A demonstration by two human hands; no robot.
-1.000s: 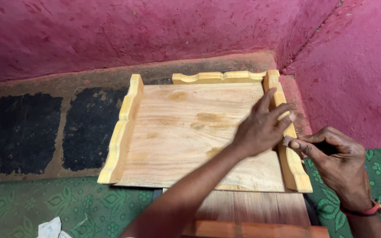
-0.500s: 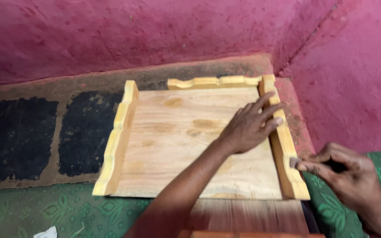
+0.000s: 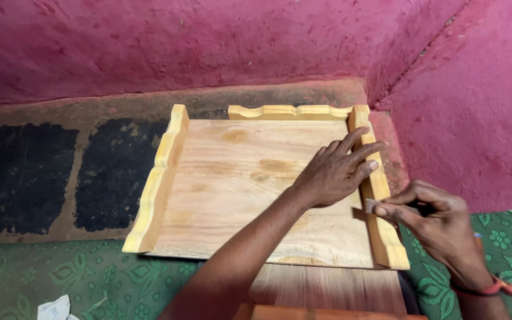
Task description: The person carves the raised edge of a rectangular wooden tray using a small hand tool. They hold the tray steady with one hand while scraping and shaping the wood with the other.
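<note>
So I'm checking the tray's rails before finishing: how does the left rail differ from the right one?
The left rail is untouched and fully visible; the right rail has the left hand resting by it, fingertips on it. The right hand presses a small dark piece to the right rail's inner face; nothing touches the left rail. Both are pale yellow wood with wavy tops.

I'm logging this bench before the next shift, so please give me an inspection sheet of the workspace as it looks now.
Surface: green patterned cloth in front; a wooden board under the tray's near edge.
Job's things: wooden tray with scalloped yellow side rails, lying flat; small piece of sandpaper against the right rail.
Clutter: crumpled white paper at the lower left.
Grippers: left hand pressed flat on the tray floor, fingers over the right rail; right hand pinching the sandpaper.
Cables: nothing seen.
Surroundings: rough pink wall meeting in a corner; two black patches on the ledge.
</note>
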